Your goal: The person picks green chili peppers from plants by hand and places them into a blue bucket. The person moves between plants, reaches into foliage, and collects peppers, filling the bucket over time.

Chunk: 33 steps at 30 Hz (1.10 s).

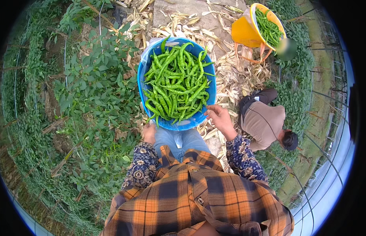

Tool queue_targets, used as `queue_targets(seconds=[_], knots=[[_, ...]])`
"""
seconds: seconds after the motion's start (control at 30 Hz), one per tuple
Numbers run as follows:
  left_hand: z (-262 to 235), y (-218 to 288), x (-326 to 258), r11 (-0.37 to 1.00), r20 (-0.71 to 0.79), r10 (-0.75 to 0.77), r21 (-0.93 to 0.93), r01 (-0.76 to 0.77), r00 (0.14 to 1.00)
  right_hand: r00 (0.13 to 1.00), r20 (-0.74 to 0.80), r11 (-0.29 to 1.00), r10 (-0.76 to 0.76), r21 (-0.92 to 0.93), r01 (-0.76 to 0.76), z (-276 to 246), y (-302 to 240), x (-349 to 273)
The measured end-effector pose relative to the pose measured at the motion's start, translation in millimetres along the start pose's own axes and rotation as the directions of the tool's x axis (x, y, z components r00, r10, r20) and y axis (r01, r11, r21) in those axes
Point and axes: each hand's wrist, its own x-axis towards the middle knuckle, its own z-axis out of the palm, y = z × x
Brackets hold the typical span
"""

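A blue tub (140, 84) lined with clear plastic stands in front of my legs, heaped with long green chili peppers (177, 80). My left hand (149, 133) is at the tub's near left rim; its fingers are mostly hidden, so its grip does not show. At the near right rim is my right hand (221, 120), fingers curled and thumb close to the index finger beside the peppers. Whatever lies between those fingertips is too small to make out.
A yellow bucket (242, 32) with more green peppers leans at the far right. Another person (263, 120) crouches to the right, beside the plants. Leafy rows (96, 82) line both sides, and dry corn husks (230, 65) cover the path.
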Motion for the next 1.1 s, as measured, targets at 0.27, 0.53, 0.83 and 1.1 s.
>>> queue_targets(seconds=[0.27, 0.53, 0.83, 1.1], knots=[[28, -50, 3, 0.9, 0.232, -0.29, -0.263, 0.347, 0.928, 0.987, 0.008, 0.926, -0.162, -0.344, 0.155, -4, -70, 90], [59, -60, -6, 0.801, 0.073, -0.38, -0.472, 0.368, 0.922, 0.91, 0.13, 0.706, -0.393, -0.592, 0.389, 23, -164, 244], [143, -114, -28, 0.685, -0.198, -0.325, -0.724, 0.086, 0.925, 0.811, 0.584, 0.42, -0.015, -0.733, 0.535, 79, -128, 446], [170, -87, -31, 0.481, -0.242, -0.474, -0.877, 0.019, 0.846, 0.682, 0.73, 0.556, -0.031, -0.554, 0.619, 85, -99, 473]])
